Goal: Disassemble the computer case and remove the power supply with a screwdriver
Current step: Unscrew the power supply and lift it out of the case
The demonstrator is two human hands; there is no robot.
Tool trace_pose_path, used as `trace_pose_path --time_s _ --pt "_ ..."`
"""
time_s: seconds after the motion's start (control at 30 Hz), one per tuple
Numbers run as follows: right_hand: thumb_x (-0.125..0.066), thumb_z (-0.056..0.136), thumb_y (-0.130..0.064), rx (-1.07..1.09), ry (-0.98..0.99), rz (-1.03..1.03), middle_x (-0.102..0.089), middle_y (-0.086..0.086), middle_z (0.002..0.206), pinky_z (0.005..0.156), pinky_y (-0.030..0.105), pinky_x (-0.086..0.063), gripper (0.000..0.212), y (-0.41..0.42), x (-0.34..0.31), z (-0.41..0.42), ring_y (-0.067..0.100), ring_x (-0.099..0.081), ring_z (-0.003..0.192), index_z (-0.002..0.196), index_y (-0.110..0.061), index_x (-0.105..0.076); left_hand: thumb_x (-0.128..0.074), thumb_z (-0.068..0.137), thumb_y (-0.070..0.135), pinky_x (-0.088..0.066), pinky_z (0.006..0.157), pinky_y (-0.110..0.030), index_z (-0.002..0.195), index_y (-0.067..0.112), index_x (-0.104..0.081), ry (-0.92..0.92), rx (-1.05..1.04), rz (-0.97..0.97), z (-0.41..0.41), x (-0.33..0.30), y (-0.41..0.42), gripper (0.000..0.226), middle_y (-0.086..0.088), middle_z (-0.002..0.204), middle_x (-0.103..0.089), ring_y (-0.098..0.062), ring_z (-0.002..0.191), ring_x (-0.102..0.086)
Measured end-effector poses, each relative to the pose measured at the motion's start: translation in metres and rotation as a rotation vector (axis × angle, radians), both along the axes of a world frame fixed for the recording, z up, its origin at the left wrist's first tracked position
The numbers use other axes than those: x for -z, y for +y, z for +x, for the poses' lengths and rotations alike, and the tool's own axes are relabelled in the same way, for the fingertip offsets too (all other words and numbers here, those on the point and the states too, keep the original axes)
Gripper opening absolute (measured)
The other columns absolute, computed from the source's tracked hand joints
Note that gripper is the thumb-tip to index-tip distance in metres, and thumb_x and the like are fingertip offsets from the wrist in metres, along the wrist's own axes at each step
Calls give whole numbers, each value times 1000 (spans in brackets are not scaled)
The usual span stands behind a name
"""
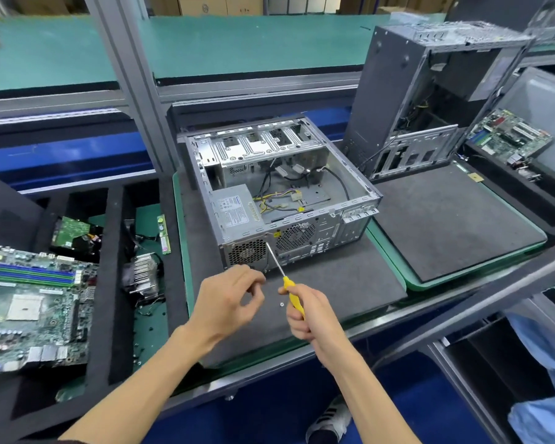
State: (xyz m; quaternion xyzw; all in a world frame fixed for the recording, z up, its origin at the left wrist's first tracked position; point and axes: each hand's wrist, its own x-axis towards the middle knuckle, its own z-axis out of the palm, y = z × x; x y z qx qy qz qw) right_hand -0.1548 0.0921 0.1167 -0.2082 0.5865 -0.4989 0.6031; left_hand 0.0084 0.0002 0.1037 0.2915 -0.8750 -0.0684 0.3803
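An open grey computer case [359, 193] lies on its side on a dark mat [334, 283]. Its power supply [234, 209], a grey box with a label, sits in the near left corner with loose yellow and black cables beside it. My right hand [311, 318] grips the yellow handle of a screwdriver [293, 296]. The shaft slants up to the rear panel, and its tip is at the upper right corner of the supply's fan grille. My left hand [225, 302] hovers just below that grille, fingers curled with thumb meeting fingertips. A small screw [281, 304] lies on the mat between my hands.
A second stripped case [430, 91] stands upright at the back right behind another mat [455, 219]. Left foam trays hold a motherboard [29, 302], a heatsink [141, 277], a hard drive [74, 235] and a RAM stick [163, 233]. Another motherboard [510, 136] lies far right. An aluminium post [132, 81] rises behind the case.
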Motion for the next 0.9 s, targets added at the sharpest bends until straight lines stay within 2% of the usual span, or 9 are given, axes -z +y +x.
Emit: trace_pose_path --time_s 0.1,0.17,0.27,0.37,0.47,0.63,0.77,0.83,0.9 --pt "-43 102 -23 -33 -12 -20 -30 -3 55 39 22 -13 24 -6 -11 17 12 -15 44 95 -11 -63 -65 86 14 -48 78 -33 101 10 -67 115 -130 -107 15 -18 -15 15 -1 93 -64 -21 84 -57" --pt "-42 103 -23 -58 -5 -1 -29 -3 54 40 23 -11 25 -9 -16 28 11 -15 43 93 -12 -62 -70 85 18 -42 95 -36 115 11 -66 88 -223 -76 21 -22 -25 31 -2 112 -64 -23 105 -56" --pt "-41 103 -24 -94 15 33 -27 -3 56 42 24 -10 25 -10 -19 39 12 -14 45 94 -12 -61 -76 83 15 -33 111 -39 127 11 -63 4 -193 31 22 -17 -35 47 -2 129 -60 -23 123 -52" --pt "-40 104 -24 -101 22 48 -27 -3 57 41 24 -11 25 -11 -21 42 12 -14 46 96 -12 -61 -75 83 6 -35 113 -47 127 9 -65 25 -170 91 19 -12 -38 45 -4 129 -61 -23 125 -54" --pt "-40 104 -23 -89 27 57 -28 -3 56 39 22 -12 25 -13 -23 41 11 -16 44 97 -11 -60 -73 85 3 -38 111 -41 123 11 -66 79 -183 147 16 -13 -39 40 -1 127 -62 -20 126 -53" --pt "-40 104 -23 -80 -12 68 -28 -3 57 37 21 -13 25 -13 -23 42 10 -16 43 99 -10 -61 -68 87 -1 -40 109 -39 118 8 -66 86 -148 204 14 -18 -40 32 0 123 -64 -20 127 -50" --pt "-42 104 -23 -42 -278 66 -28 -5 54 33 19 -14 25 -12 -26 45 6 -16 39 96 -8 -61 -67 86 -2 -42 108 -36 116 8 -66 88 -143 214 15 -22 -42 32 2 119 -65 -18 126 -50" --pt "-44 103 -21 -4 -541 90 -26 -6 54 31 18 -12 25 -11 -28 47 5 -17 37 94 -6 -62 -67 86 -3 -43 108 -36 116 9 -66 88 -142 212 15 -22 -42 32 3 117 -65 -18 125 -50" --pt "-48 99 -18 53 -887 95 -27 -6 55 32 19 -9 23 -9 -26 50 5 -17 36 92 -4 -63 -66 86 -4 -43 108 -36 115 8 -66 92 -142 207 14 -21 -41 31 2 117 -65 -19 125 -51"
